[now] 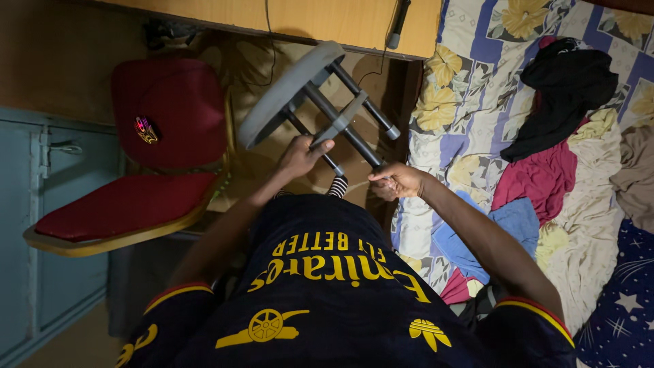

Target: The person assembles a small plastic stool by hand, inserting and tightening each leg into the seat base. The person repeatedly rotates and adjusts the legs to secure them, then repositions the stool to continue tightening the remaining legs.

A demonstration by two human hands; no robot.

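Nearest the camera is the person's own dark jersey [327, 300] with yellow lettering and red-trimmed sleeves, filling the lower middle of the view. From it both bare arms reach forward to a small grey stool [310, 95], which is held tipped on its side in the air above the lap, its round seat turned toward the left and its dark metal legs pointing right and toward the person. The left hand [302, 155] is closed around one of the legs just where a grey cross brace [340, 121] joins them, fingers wrapped over the tube. The right hand [397, 181] is closed around the lower end of another leg, close to its foot cap, with the thumb on top. Under the stool a striped sock [338, 186] shows between the two hands. To the left stands a red padded chair [146, 163] with a pale wooden frame, and beyond it a blue-grey cabinet door [41, 225]. To the right lies a bed under a flowered sheet [470, 88], strewn with clothes: a blue cloth [507, 225], a maroon garment [538, 178] and a black garment [565, 88]. Farthest off, a light wooden desk edge [327, 20] runs across the top, with a thin cable hanging down from it.
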